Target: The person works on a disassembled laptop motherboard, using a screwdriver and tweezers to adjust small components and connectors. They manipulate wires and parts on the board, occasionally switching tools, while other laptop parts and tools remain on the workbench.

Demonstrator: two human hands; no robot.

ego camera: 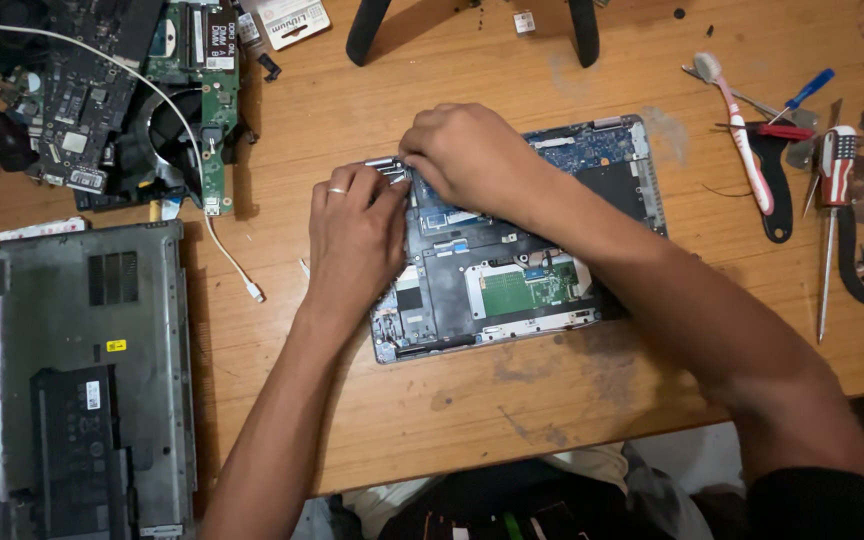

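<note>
Left hand [355, 235], ring on finger, curled narrow, fingertips pinching small silver metal hinge piece [384, 167] at top left corner of opened laptop base [512, 270]. Right hand [467, 150] bent over same spot, fingers pressing down; grip hidden, cannot tell. Laptop base in middle of wooden table [552, 390], insides showing, green board, long side running left-right, tilted slightly up to right.

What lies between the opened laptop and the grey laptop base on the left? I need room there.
Head view: a white cable's plug end on bare wooden table.
</note>
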